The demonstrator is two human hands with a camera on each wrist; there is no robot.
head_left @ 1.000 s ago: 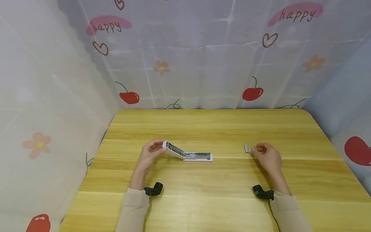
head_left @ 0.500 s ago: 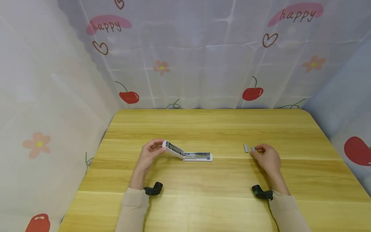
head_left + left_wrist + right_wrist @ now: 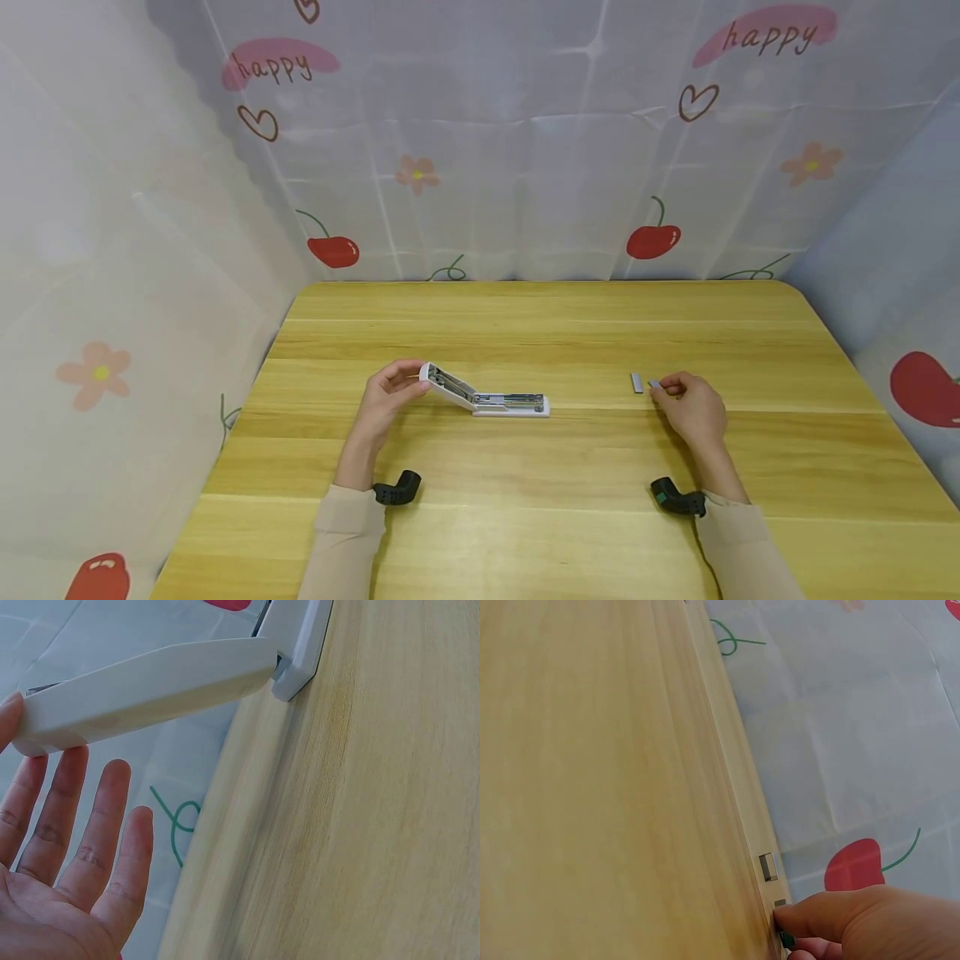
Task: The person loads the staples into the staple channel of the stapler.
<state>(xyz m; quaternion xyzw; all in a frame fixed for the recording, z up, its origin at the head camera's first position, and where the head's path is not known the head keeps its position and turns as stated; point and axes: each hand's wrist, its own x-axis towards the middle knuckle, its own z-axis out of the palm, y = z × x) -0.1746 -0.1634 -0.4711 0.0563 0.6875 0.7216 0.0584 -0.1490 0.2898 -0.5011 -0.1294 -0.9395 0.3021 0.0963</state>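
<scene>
A white stapler (image 3: 512, 408) lies folded wide open on the table, base flat and upper arm slanting up to the left. My left hand (image 3: 384, 402) pinches the raised end of that arm between thumb and fingers. In the left wrist view two fingertips touch the stapler arm (image 3: 150, 686) while the other fingers stay off it. Farther right, my right hand (image 3: 693, 410) pinches a small grey staple strip (image 3: 653, 384) at table level. A second staple strip (image 3: 637, 383) lies just left of it. In the right wrist view a dark green bit (image 3: 787, 940) shows below my thumb.
The wooden table (image 3: 525, 517) reaches back to a curtain (image 3: 510, 167) printed with cherries and hearts. A black wrist camera (image 3: 399, 489) sits at my left cuff, another black camera (image 3: 677, 497) at my right, with a cable trailing from it.
My right fingertips shift slightly at the small staple strip, and its visible end tilts a little. My left hand and the stapler stay as they were.
</scene>
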